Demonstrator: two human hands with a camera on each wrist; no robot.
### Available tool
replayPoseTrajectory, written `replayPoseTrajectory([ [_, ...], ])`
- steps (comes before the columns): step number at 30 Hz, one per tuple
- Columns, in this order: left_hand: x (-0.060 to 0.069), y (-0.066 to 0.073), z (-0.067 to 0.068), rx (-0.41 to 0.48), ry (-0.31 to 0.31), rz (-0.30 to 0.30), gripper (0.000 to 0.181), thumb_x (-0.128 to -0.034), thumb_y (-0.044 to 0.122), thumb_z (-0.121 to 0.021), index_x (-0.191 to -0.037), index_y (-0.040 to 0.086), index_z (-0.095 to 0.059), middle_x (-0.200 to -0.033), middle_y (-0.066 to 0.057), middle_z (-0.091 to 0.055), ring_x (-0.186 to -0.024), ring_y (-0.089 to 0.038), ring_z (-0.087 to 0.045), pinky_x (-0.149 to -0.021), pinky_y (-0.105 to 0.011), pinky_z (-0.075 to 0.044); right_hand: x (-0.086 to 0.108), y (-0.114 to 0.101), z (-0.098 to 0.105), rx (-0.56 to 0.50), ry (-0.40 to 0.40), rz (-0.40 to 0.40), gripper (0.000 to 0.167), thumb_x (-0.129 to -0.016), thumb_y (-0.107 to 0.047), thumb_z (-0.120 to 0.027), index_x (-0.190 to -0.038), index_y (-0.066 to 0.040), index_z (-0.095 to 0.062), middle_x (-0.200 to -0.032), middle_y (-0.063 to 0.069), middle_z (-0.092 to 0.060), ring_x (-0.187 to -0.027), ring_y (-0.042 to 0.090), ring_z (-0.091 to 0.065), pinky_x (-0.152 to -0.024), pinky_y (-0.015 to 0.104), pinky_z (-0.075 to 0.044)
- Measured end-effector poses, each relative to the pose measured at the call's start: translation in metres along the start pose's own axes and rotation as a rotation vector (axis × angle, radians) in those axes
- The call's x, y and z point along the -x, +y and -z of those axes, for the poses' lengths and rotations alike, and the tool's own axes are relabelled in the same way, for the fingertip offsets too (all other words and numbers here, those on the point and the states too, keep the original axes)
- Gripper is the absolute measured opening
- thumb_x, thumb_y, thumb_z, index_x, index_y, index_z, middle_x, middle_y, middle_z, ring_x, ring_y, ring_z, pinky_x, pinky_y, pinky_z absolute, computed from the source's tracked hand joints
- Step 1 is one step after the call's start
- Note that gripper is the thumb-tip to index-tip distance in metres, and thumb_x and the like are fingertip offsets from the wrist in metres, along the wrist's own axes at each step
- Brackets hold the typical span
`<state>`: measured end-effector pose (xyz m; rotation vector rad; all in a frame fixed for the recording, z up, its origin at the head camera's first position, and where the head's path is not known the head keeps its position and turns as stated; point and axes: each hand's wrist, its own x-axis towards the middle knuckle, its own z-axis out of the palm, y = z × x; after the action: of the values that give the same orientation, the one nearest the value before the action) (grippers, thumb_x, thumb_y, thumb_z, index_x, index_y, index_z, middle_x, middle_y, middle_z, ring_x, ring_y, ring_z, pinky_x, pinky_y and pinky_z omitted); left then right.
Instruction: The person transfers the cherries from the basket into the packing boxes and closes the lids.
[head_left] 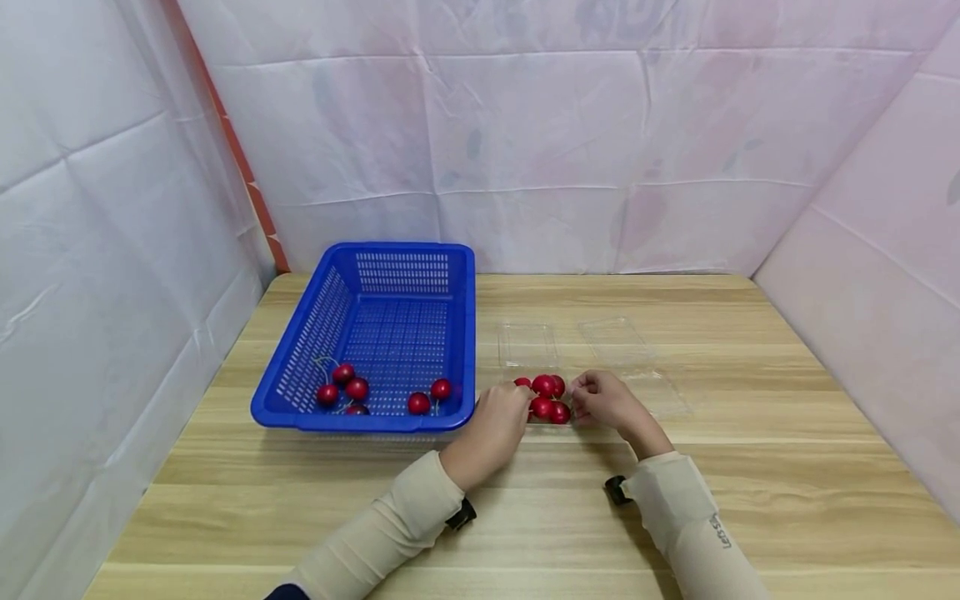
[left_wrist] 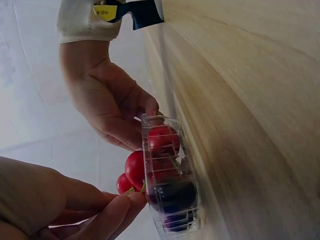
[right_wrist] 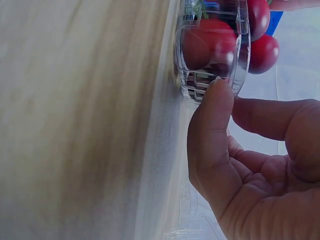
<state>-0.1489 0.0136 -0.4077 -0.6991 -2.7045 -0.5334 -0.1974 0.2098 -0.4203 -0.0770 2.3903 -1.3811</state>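
A clear plastic box [head_left: 551, 425] [right_wrist: 182, 75] holds several red cherries [head_left: 543, 386] [left_wrist: 163, 139], some heaped above its rim. From the left, my left hand [head_left: 492, 429] [left_wrist: 82, 205] reaches over the box, thumb and finger pinching a thin cherry stem [left_wrist: 130, 191] beside the upper cherries. Across from it, my right hand [head_left: 611, 407] [left_wrist: 107, 97] [right_wrist: 250, 167] grips the right edge of the box between thumb and forefinger; its other fingers are bent. The left fingertips are partly hidden in the head view.
A blue basket [head_left: 468, 333] with several cherries [head_left: 357, 388] stands at the left of the wooden table [head_left: 750, 492]. Behind the filled box lie clear plastic pieces [head_left: 528, 346], with others [head_left: 660, 393] to the right. Pale sheets [head_left: 540, 125] hang round the table.
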Motion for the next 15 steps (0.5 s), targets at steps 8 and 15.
replayPoseTrajectory([
  [8, -0.007, -0.005, -0.009, -0.047, 0.013, 0.03, 0.016, -0.0752, -0.008, -0.066, -0.074, 0.008, -0.07, -0.069, -0.004, -0.062, -0.064, -0.021, -0.064, -0.053, -0.03, -0.051, 0.001, -0.001, 0.0, -0.011, -0.005, 0.005, 0.021, -0.1, -0.008, -0.047, -0.107, 0.013, -0.05, -0.081, 0.012, -0.057, -0.07, 0.016, -0.059, -0.065, 0.033, -0.056],
  [15, -0.011, -0.013, -0.019, -0.097, 0.066, 0.004, 0.021, -0.071, -0.011, -0.065, -0.075, 0.009, -0.071, -0.07, -0.001, -0.065, -0.065, -0.018, -0.064, -0.054, -0.029, -0.051, 0.0, 0.0, 0.0, -0.012, -0.01, 0.014, 0.023, -0.1, -0.008, -0.047, -0.108, 0.013, -0.05, -0.081, 0.012, -0.057, -0.069, 0.016, -0.06, -0.065, 0.033, -0.057],
])
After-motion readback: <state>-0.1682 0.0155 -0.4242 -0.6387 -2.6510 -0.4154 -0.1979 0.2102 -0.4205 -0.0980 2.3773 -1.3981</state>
